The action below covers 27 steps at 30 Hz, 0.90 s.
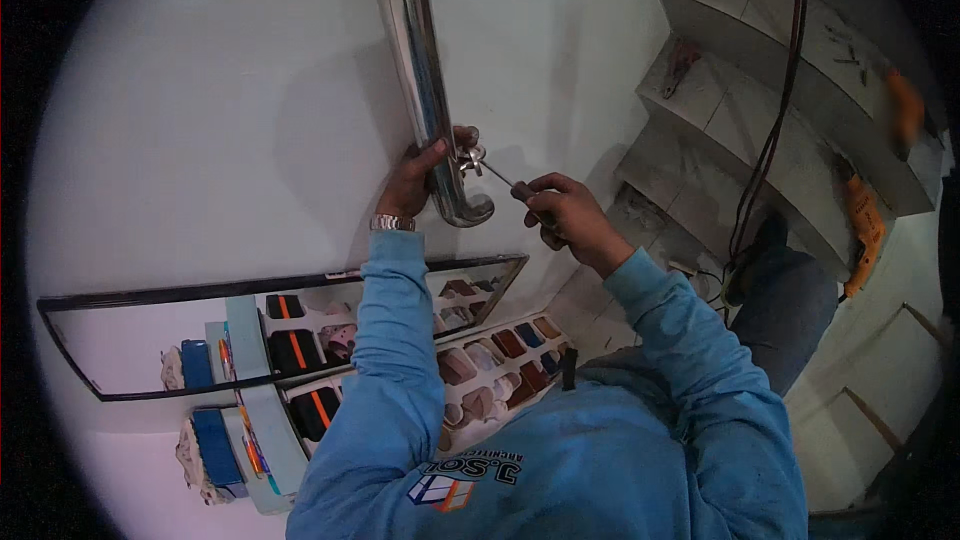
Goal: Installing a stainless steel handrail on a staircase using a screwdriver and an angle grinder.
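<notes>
A shiny metal handrail (418,50) runs down along the white wall and ends in a curved hook. My left hand (408,180), with a metal watch at the wrist, is wrapped round the rail near its lower end. Beside its fingers a small metal bracket (470,160) sticks out from the rail. My right hand (575,218) is closed round the dark handle of a screwdriver (520,191). The thin shaft reaches up and left to the bracket; whether its tip sits in a screw is too small to tell.
Tiled stairs (745,130) curve up on the right, with an orange power drill (862,225) and red-handled pliers (680,65) on them. Dark cables (775,120) hang in front. Below my arms are a framed mirror (230,383) and a rack of shoes (490,355).
</notes>
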Each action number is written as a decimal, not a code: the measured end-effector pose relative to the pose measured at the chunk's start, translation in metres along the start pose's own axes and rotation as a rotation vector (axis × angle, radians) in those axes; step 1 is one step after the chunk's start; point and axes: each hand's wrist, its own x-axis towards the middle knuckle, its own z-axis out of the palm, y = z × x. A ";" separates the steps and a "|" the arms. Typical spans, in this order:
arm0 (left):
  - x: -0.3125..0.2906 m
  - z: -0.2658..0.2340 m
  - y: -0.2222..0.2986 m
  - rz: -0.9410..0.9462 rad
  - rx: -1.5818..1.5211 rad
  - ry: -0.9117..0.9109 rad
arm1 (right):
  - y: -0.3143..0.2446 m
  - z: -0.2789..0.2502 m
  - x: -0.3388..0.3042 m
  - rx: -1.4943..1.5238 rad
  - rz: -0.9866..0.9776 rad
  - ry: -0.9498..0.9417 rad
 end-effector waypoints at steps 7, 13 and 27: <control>-0.005 0.007 0.001 0.011 0.042 -0.045 | 0.025 -0.025 0.004 0.258 0.001 -0.138; 0.001 0.005 -0.018 0.047 -0.020 0.104 | 0.030 -0.026 0.002 0.381 0.095 -0.159; 0.008 -0.009 -0.071 0.334 0.237 0.334 | 0.005 -0.019 0.016 0.201 0.160 -0.147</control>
